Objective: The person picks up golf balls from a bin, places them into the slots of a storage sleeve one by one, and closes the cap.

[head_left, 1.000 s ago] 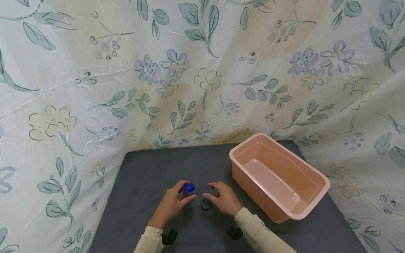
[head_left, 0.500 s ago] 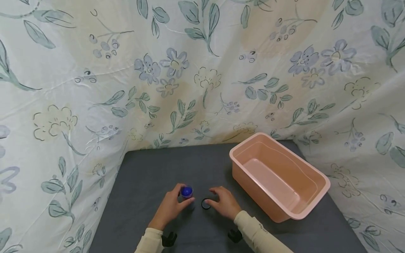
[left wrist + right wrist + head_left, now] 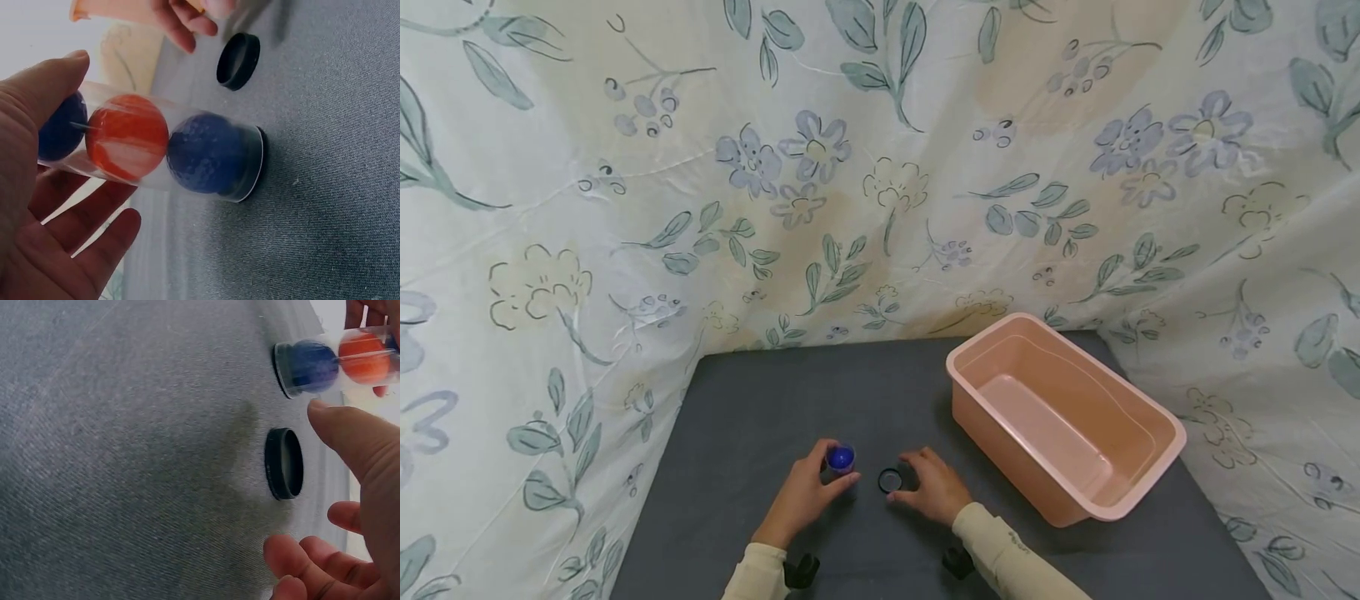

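Observation:
My left hand (image 3: 799, 498) grips a clear tube (image 3: 251, 153) near its top, thumb on one side and fingers on the other. Inside are an orange-red ball (image 3: 127, 137) between two blue balls, the lower blue ball (image 3: 205, 153) near the tube's black-rimmed base. The tube is upright, its base at the dark cloth. Just to its right a round black cap (image 3: 284, 464) lies on the cloth, hollow side up. Beside that cap hovers my right hand (image 3: 940, 492), its thumb and fingers spread apart around its right side and holding nothing.
A peach-coloured plastic tub (image 3: 1015, 457) stands at the right, beyond my right hand. The dark cloth surface (image 3: 775, 392) ends at a floral curtain (image 3: 850, 292) at the back and sides. Both wrists wear black straps.
My left hand and the tube have shifted slightly left and nearer to me. My right hand has drawn a little nearer, its thumb moving off the cap, which shows fully now.

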### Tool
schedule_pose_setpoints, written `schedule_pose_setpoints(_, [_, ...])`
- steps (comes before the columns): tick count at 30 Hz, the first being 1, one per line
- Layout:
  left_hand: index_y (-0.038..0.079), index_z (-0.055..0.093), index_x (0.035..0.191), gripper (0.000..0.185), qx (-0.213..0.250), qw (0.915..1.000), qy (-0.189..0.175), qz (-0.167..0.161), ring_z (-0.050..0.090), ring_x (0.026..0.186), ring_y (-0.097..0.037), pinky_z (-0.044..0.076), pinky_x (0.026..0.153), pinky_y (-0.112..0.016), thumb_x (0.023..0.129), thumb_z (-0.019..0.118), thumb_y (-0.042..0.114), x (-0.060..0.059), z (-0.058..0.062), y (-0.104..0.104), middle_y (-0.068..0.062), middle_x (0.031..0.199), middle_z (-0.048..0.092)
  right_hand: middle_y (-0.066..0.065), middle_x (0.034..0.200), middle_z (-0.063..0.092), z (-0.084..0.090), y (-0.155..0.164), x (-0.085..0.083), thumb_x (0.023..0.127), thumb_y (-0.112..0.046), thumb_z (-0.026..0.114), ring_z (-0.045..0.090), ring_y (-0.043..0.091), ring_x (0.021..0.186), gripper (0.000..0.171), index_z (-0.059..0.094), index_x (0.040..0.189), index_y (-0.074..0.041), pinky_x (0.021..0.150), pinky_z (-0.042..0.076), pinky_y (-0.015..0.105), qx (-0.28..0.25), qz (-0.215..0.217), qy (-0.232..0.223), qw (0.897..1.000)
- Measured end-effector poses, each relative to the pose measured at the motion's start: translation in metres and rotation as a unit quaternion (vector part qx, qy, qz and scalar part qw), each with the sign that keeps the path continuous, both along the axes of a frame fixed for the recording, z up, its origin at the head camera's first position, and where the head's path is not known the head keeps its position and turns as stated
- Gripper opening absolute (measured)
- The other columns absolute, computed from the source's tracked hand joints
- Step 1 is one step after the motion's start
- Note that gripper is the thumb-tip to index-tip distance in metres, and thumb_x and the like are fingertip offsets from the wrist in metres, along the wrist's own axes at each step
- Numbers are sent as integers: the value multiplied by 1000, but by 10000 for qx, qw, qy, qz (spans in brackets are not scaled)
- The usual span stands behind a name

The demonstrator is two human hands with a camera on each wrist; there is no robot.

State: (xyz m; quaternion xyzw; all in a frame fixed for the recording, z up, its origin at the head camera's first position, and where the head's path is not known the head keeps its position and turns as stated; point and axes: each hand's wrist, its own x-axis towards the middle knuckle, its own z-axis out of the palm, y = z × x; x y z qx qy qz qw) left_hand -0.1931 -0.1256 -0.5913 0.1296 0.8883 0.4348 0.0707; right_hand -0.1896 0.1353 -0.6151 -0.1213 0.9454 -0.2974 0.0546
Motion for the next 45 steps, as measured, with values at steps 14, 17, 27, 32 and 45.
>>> schedule_pose_setpoints(14, [16, 49, 144, 66, 127, 9997, -199, 65, 67, 122, -33, 54, 100, -58, 92, 80, 41, 3, 3, -3, -9, 131, 69, 5, 107, 56, -13, -8, -2, 76, -39, 93, 61, 20, 79, 65, 68, 129, -13, 68, 53, 41, 195, 122, -22, 9997])
schedule_pose_setpoints(17, [17, 48, 145, 66, 140, 9997, -195, 63, 66, 123, -32, 54, 101, -57, 92, 80, 41, 4, 4, -4, -8, 132, 68, 5, 106, 55, -14, -9, -3, 76, -38, 92, 62, 20, 78, 62, 68, 128, -14, 67, 54, 40, 277, 154, 15, 9995])
schedule_pose_setpoints(27, [18, 48, 144, 69, 286, 9995, 1, 114, 64, 126, -29, 51, 105, -55, 90, 80, 46, 6, 8, -6, -7, 138, 65, 6, 109, 56, -17, -10, -6, 84, -33, 87, 63, 20, 79, 48, 70, 124, -13, 69, 56, 41, 322, 238, 68, 9992])
schedule_pose_setpoints(32, [21, 49, 143, 67, 420, 9987, -22, 294, 62, 130, -26, 48, 110, -56, 90, 78, 50, 5, 12, -6, -4, 138, 66, 6, 109, 62, -13, -8, -6, 86, -26, 86, 66, 23, 92, 44, 69, 121, -8, 81, 57, 44, 72, 147, 243, 9996])
schedule_pose_setpoints(45, [23, 53, 140, 57, 410, 9971, 481, 423, 63, 129, -24, 50, 109, -54, 95, 72, 51, 7, 28, -3, -3, 139, 65, 8, 116, 73, 6, -5, -6, 86, -20, 84, 70, 25, 105, 43, 68, 124, -7, 91, 58, 46, -505, 131, 905, 9945])
